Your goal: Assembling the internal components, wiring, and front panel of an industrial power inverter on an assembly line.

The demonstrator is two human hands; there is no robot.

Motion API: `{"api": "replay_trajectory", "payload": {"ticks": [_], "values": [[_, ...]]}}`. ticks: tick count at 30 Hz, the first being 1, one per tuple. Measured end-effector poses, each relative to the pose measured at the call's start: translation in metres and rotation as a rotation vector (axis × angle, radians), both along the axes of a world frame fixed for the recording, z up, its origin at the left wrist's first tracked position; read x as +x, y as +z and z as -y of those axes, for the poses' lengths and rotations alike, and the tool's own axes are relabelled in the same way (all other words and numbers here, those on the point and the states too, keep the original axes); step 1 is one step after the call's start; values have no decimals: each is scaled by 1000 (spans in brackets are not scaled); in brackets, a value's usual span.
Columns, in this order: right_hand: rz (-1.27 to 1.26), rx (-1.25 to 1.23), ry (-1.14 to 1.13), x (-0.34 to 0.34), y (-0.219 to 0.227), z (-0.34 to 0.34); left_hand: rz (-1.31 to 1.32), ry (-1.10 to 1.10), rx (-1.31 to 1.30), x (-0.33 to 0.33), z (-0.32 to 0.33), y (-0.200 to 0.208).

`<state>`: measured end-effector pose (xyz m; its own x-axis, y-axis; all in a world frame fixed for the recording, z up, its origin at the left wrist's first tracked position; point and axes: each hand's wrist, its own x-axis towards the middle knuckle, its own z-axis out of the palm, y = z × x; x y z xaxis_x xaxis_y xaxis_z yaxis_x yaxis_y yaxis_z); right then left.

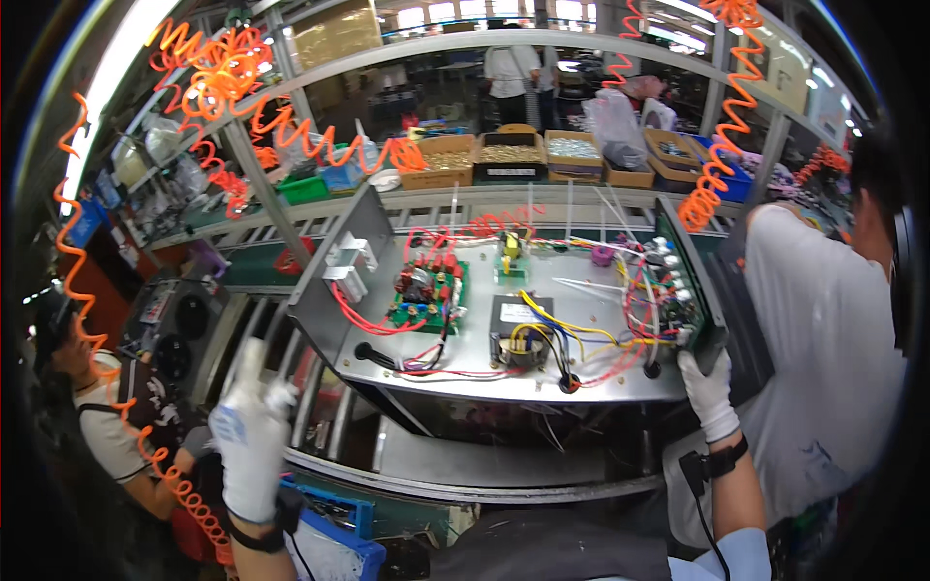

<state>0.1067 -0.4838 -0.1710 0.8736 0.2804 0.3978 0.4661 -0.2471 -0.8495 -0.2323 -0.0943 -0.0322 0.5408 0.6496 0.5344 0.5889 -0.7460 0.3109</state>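
In front of me stands an open grey metal chassis [465, 373] with upright end panels, tilted a little. Inside it are a green circuit board [436, 300] with coils and red wires, a transformer [521, 334] with yellow and black wires, and a small board with a yellow coil [511, 254]. White connectors line the right end panel [693, 281]. My right hand [710, 395], in a white glove, grips the chassis at its near right corner. My left hand [250, 426], also gloved, is raised left of the chassis, fingers apart and holding nothing.
Metal rollers [334, 416] run beneath the chassis. Cardboard boxes of small parts [509, 155] line the far side. Orange coiled hoses [218, 77] hang overhead. A blue crate [339, 542] stands low at left. One person [823, 300] is close at right, another [126, 416] at left.
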Motion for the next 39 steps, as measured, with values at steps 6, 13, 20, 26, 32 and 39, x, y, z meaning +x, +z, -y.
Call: {"api": "replay_trajectory", "payload": {"ticks": [6, 13, 20, 26, 32, 39], "values": [[619, -227, 140, -130, 63, -41, -315, -1016, -478, 57, 84, -113], [154, -218, 727, -176, 29, -61, -329, -1318, -695, 80, 142, -141], [89, -179, 827, -132, 35, -50, -530, -1140, -1351, 92, 156, -124], [34, -41, 613, -85, 51, -18, -162, -1033, -1149, 108, 140, -115], [128, 38, 601, -53, 77, -8, -381, -989, -582, 174, 178, 9], [385, -110, 610, -35, 87, -10, -894, -1186, -320, 220, 153, 19]]}}
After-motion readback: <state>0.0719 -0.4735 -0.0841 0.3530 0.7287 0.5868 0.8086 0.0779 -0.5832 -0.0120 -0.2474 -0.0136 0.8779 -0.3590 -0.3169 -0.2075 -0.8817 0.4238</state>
